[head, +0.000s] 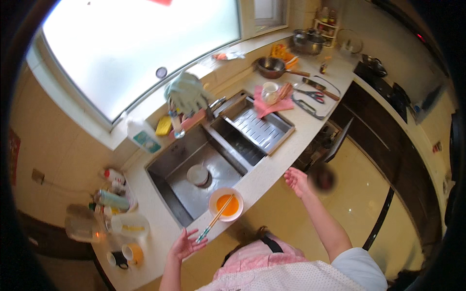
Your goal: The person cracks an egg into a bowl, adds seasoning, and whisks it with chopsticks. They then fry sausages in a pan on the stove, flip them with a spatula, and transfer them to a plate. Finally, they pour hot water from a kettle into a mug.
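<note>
A white bowl (236, 214) of orange liquid, which looks like beaten egg, stands on the counter strip in front of the sink. A pair of chopsticks (214, 220) rests in it, their patterned green-and-white ends sticking out over the rim. Just beside those ends is my left hand (186, 246), fingers spread, holding nothing; whether a fingertip touches the chopsticks is unclear. My right hand (296, 182) is off the counter's front edge, near a pulled-out drawer, its fingers loosely curled with nothing visible in them. Inside the left sink basin (185, 167) sits a pale round container (197, 175).
A steel drain tray (264, 125) covers part of the right basin. Beyond lie a pink cloth (262, 109), white mug (270, 91), scissors (315, 95) and a pan (271, 68). Mugs (133, 253) and bottles (113, 200) stand at left. An open drawer front (339, 142) juts out at right.
</note>
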`<action>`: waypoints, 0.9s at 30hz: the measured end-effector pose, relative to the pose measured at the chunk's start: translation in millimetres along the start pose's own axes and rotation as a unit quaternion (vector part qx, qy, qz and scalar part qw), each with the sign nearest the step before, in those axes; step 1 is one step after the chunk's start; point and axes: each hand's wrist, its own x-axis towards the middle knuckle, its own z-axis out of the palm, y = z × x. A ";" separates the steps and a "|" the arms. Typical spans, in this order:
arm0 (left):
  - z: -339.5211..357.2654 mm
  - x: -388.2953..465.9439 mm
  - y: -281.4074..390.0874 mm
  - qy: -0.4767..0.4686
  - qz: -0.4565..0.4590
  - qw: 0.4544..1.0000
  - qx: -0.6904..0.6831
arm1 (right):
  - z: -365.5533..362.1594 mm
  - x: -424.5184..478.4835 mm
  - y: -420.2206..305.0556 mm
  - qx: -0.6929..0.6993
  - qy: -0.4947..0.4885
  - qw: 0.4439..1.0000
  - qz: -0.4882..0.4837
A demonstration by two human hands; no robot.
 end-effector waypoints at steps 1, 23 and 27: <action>5.7 1.2 5.9 0.003 -0.005 1.000 0.018 | 4.0 3.5 -4.9 0.003 0.012 1.000 -0.010; -3.9 -11.2 -12.8 0.289 0.017 0.957 0.008 | 11.6 386.9 -120.5 -0.494 0.177 0.714 -0.463; -60.7 -34.7 -26.1 0.239 0.021 0.969 -0.058 | 53.7 342.6 -143.0 -0.489 0.161 0.808 -0.287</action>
